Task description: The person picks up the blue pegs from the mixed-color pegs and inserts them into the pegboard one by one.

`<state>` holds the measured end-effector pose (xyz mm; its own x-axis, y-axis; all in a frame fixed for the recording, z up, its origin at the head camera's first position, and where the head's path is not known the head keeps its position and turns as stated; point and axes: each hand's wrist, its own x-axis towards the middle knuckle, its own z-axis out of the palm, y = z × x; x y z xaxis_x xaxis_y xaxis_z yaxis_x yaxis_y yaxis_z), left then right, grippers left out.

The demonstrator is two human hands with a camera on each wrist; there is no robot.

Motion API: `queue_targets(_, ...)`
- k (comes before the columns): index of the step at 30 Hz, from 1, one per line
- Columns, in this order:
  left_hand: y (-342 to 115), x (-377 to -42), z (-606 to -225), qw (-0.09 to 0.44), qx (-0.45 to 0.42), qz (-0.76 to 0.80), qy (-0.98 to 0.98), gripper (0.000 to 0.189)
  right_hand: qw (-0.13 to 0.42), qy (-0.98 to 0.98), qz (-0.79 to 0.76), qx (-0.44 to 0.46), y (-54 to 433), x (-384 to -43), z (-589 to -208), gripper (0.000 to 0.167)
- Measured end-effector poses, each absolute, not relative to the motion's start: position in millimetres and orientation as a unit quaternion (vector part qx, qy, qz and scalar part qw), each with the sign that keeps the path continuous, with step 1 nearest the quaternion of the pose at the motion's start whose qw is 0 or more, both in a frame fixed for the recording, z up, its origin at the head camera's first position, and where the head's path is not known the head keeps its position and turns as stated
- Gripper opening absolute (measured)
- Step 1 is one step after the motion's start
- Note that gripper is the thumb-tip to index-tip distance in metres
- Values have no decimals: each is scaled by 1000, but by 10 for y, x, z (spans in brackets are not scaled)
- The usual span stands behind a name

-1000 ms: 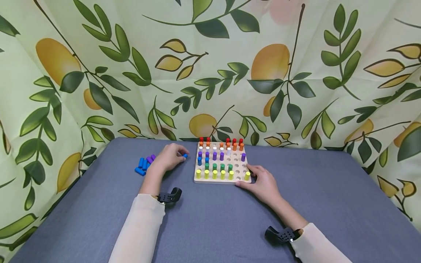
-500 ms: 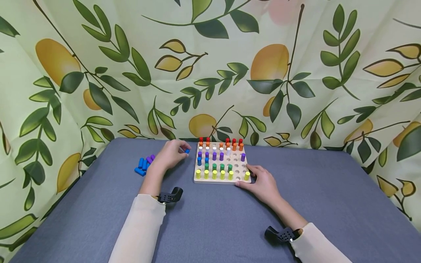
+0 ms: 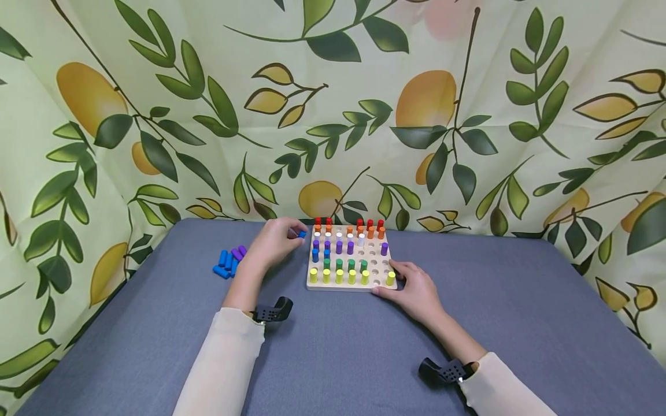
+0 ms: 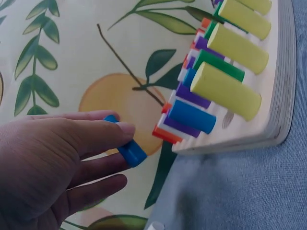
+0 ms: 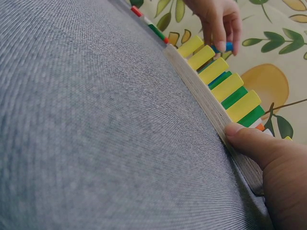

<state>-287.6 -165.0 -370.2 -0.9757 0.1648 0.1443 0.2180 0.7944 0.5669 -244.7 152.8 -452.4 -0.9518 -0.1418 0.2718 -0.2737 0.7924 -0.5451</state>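
Observation:
My left hand [image 3: 276, 240] pinches a blue peg [image 4: 132, 152] between thumb and fingers, held just left of the wooden pegboard [image 3: 385, 285]. In the left wrist view the peg is tilted, its lower end pointing toward the board. My right hand [image 3: 416, 289] grips the board's near right corner, with the thumb along the front edge in the right wrist view. Upright pegs stand in coloured rows: yellow pegs [image 3: 340, 276] in front, then green pegs [image 3: 351, 264], blue pegs [image 3: 315, 255], purple pegs [image 3: 339, 247], white, orange and red. Several holes on the right side are bare.
Left of the board, partly behind my left wrist, lie several loose blue pegs [image 3: 222, 271] and purple pegs [image 3: 236, 253]. The blue-grey tablecloth [image 3: 333, 346] runs back to a leaf-patterned curtain [image 3: 343, 115].
My left hand has moved slightly right and away from me, bringing the blue peg closer to the board's left edge. The right hand and the board have stayed put.

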Motion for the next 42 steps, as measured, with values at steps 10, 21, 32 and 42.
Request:
queue_targets(10, -1463, -2809, -3611, 81, -113, -316, -939, 25, 109, -941, 300, 110, 1520, -2448, -4523, 83)
queue_targets(21, -1242, -2771, -3621, 96, -165, -317, -929, 24, 109, -942, 297, 111, 1523, -2449, -4524, 83)
queue_targets(32, -1110, -2764, -3708, 96, -167, -307, -932, 30, 106, -943, 295, 108, 1518, -2446, -4529, 82)
queue_targets(42, -1062, -2800, -3811, 101, -173, -314, -928, 26, 106, -943, 297, 108, 1515, -2443, -4520, 82)
